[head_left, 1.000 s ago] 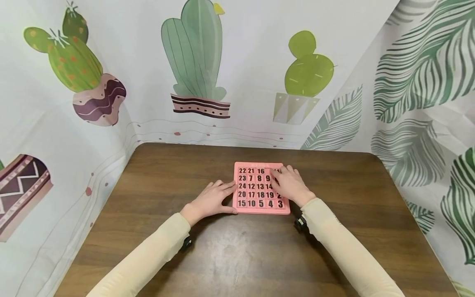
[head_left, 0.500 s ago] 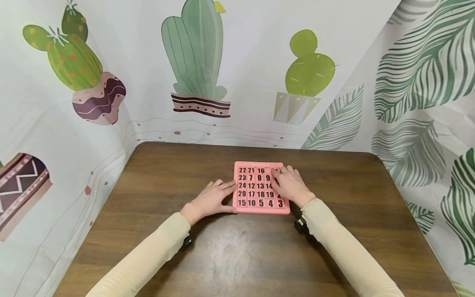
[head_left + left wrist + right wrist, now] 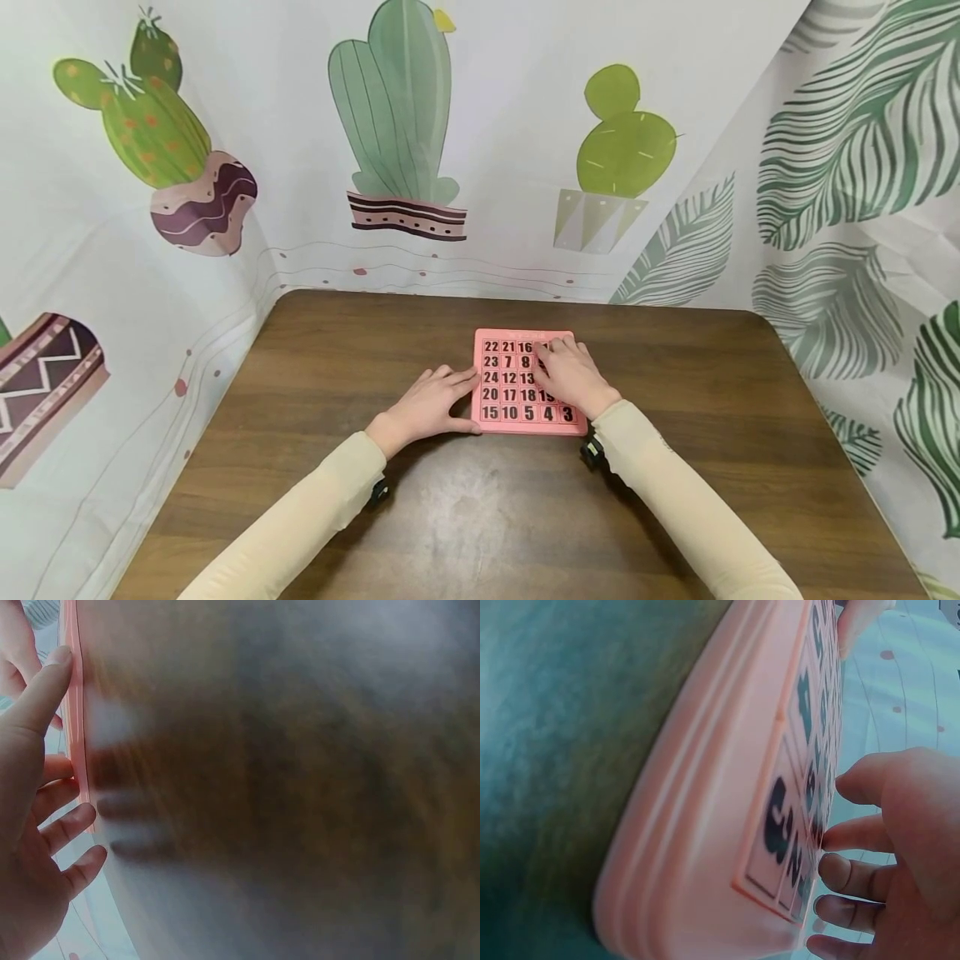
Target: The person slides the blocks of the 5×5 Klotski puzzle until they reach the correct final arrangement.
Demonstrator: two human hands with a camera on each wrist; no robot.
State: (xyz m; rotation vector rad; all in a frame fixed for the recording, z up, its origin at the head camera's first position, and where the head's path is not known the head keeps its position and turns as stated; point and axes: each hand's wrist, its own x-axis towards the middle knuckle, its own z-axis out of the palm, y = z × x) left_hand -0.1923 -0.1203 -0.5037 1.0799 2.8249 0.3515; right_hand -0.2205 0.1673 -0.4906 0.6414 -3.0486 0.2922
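A pink number slide puzzle [image 3: 525, 427] with black-numbered tiles lies flat on the table. My left hand [image 3: 427, 404] rests at its left side, fingertips along the edge and thumb by the near corner; the left wrist view shows the thumb on the pink edge [image 3: 75, 720]. Over the puzzle's upper right is my right hand [image 3: 573, 377], its fingertips on the top-row tiles right of the 16 tile [image 3: 524, 347]. It hides much of the two right columns. Seen from the right wrist, the fingers [image 3: 855, 881] are slightly bent over the tile faces.
The brown wooden table [image 3: 465, 517] extends all round the puzzle. Behind it hangs a white cloth [image 3: 510, 150] printed with cacti and leaves. Dark wrist devices [image 3: 592, 452] sit under both pale sleeves [image 3: 682, 492].
My right hand has moved a little left over the top row, and a tile digit now shows where the gap beside the 16 was. The left hand stays in place.
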